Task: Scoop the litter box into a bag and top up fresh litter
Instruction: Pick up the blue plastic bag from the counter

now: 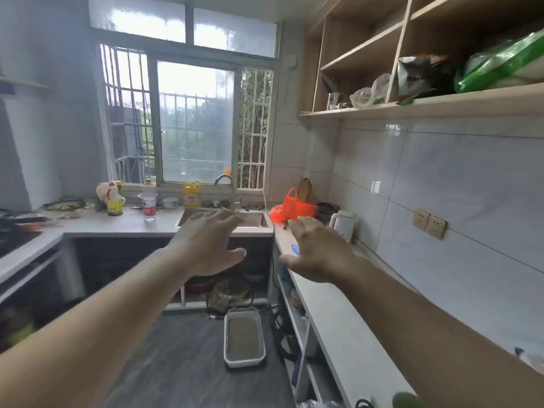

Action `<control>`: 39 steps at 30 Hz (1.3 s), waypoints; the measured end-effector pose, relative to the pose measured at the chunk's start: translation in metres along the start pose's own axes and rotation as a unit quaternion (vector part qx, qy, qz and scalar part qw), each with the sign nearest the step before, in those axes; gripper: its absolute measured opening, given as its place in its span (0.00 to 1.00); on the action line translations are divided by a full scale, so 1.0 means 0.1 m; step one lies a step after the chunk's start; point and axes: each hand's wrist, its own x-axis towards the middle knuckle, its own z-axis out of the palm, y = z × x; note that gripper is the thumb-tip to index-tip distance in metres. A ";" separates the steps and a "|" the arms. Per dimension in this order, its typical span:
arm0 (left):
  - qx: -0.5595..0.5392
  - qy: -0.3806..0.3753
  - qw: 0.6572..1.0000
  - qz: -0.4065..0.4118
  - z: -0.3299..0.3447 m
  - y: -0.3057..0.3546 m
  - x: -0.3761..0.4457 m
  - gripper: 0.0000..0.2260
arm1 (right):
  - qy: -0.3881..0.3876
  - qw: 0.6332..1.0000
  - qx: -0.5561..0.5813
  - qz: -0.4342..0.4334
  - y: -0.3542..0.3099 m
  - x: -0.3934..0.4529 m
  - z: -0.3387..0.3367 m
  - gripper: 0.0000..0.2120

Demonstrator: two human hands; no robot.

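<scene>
A white litter box (228, 334) with grey-brown litter stands on the dark floor beside the right counter's base. Both my arms are stretched forward at chest height, well above the box. My left hand (207, 244) is spread open, palm down, in front of the sink and holds nothing. My right hand (316, 250) is also open with fingers straight, hovering over the right counter near a small blue object (295, 249). An orange plastic bag (293, 208) sits on the counter corner just beyond my right hand. A green and white bag (506, 61) lies on the upper shelf.
A steel sink (253, 220) with a tap lies under the barred window. Bottles and bowls line the back counter (123, 222). A white kettle (344, 223) stands by the tiled right wall. Cables and pots crowd the open space under the counters. A stove is at the left.
</scene>
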 end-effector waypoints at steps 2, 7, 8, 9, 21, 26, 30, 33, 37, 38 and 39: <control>0.004 -0.020 1.000 -0.007 0.14 0.00 0.10 0.32 | -0.003 1.000 0.000 -0.003 0.06 0.14 0.19 0.40; 0.017 -0.057 0.998 -0.021 0.70 -0.09 0.44 0.34 | -0.028 0.999 0.032 0.016 0.23 0.47 0.78 0.40; 0.018 -0.063 0.998 -0.022 0.78 -0.10 0.51 0.34 | -0.037 0.998 0.035 0.020 0.28 0.52 0.86 0.40; 0.017 -0.070 0.997 -0.024 0.86 -0.11 0.58 0.34 | -0.049 0.998 0.039 0.022 0.32 0.57 0.94 0.40; 0.007 -0.096 0.995 -0.028 1.48 -0.58 1.07 0.34 | -0.051 0.993 0.074 0.076 0.45 1.09 1.48 0.39; -0.016 -0.103 0.994 -0.019 1.78 -1.07 1.27 0.34 | -0.064 0.988 0.072 0.120 0.24 1.40 1.80 0.39; -0.030 -0.102 0.994 0.003 2.05 -1.65 1.51 0.35 | -0.066 0.985 0.051 0.148 -0.06 1.80 2.03 0.39; -0.047 -0.101 0.993 0.024 2.17 -2.05 1.73 0.35 | -0.079 0.977 0.060 0.187 -0.26 2.11 2.14 0.40; -0.065 -0.103 0.991 0.054 2.24 -2.39 2.11 0.36 | -0.081 0.972 0.051 0.215 -0.35 2.50 2.20 0.40; -0.068 -0.102 0.990 0.064 2.26 -2.44 2.21 0.36 | -0.077 0.971 0.051 0.222 -0.35 2.59 2.22 0.39; -0.070 -0.100 0.990 0.075 2.27 -2.47 2.33 0.36 | -0.072 0.969 0.050 0.230 -0.35 2.67 2.23 0.39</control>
